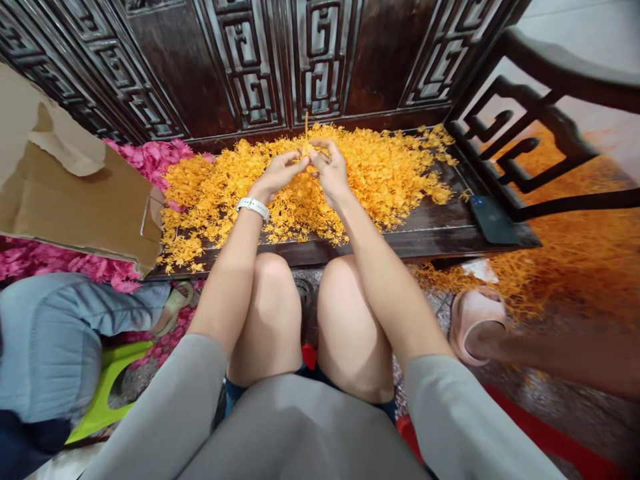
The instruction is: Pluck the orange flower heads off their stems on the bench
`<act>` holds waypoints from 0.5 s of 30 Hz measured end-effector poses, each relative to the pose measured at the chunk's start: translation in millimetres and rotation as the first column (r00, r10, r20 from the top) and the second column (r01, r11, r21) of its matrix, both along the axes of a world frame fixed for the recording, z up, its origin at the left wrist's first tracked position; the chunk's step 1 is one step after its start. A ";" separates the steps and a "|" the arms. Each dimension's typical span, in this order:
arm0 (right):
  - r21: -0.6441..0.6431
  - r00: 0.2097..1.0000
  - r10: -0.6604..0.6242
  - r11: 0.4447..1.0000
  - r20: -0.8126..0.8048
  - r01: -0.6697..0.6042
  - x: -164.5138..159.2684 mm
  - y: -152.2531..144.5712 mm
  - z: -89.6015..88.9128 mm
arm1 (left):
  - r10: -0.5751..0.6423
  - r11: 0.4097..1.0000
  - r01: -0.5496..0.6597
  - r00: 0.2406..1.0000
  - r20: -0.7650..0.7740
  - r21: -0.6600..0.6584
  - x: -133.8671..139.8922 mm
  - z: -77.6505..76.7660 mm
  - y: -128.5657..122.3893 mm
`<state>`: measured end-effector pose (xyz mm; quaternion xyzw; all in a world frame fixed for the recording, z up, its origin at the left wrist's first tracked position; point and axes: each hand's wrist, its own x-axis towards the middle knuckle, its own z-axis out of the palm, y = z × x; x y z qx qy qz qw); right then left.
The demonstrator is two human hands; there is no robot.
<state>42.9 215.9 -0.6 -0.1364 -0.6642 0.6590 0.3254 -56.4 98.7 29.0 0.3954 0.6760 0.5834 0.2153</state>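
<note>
My left hand (278, 175), with a white band on its wrist, and my right hand (331, 175) meet over a large pile of orange-yellow artificial flower pieces (390, 177). Between their fingertips is a small orange flower piece (307, 128), its thin stem pointing up. Thumb and fingers are pinched on both hands; the fingertips hide much of the piece. The pile is spread on a dark wooden bench (425, 230) just beyond my knees.
An open cardboard box (75, 193) stands at left, with pink artificial flowers (155, 160) around it. A dark phone (494, 220) lies on the bench's right end, by its carved armrest (540, 127). Another person's jeans-clad leg (50, 340) is at left; a sandalled foot (483, 327) is at right.
</note>
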 end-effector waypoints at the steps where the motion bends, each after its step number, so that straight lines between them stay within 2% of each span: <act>1: -0.023 0.999 -0.037 0.999 0.001 0.037 -1.8 1.3 -2.6 | 0.003 1.000 -0.003 1.000 0.000 0.009 -1.5 -2.5 1.0; 5: -0.158 0.986 -0.161 0.976 -0.044 0.152 -6.2 7.0 -9.6 | 0.040 0.999 -0.040 0.999 0.020 0.024 -5.6 -6.4 2.9; 10: -0.365 0.963 -0.258 0.905 -0.071 0.216 2.4 7.2 0.9 | 0.047 0.999 -0.048 0.996 0.069 0.001 0.9 1.6 0.2; 15: -0.416 0.959 -0.274 0.882 -0.072 0.221 6.5 0.5 10.6 | -0.011 0.998 0.020 0.991 0.137 -0.062 9.8 7.5 4.8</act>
